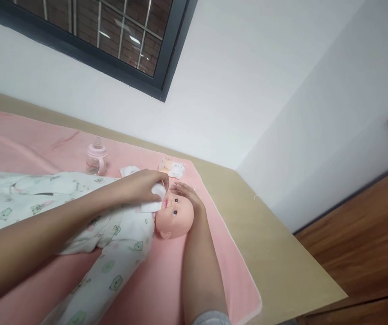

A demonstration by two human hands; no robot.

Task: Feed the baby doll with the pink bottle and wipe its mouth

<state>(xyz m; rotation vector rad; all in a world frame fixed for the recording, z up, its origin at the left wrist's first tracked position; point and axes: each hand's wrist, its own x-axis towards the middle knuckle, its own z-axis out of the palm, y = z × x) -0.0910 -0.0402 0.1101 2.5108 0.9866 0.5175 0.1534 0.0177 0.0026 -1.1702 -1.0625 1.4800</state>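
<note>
A baby doll (175, 219) in a white printed sleepsuit (119, 239) lies on a pink blanket (167, 289), head toward the right. My left hand (143, 186) pinches a white wipe (153, 201) against the doll's mouth and chin. My right hand (187, 193) rests on the far side of the doll's head, fingers stretched over the forehead.
A pink baby bottle (96, 158) stands upright on the blanket beyond the doll. A small folded cloth (172, 168) and another white piece (129, 171) lie near it. The tan table (275, 253) edge runs at the right, with wooden floor (366, 243) beyond. White walls and a window stand behind.
</note>
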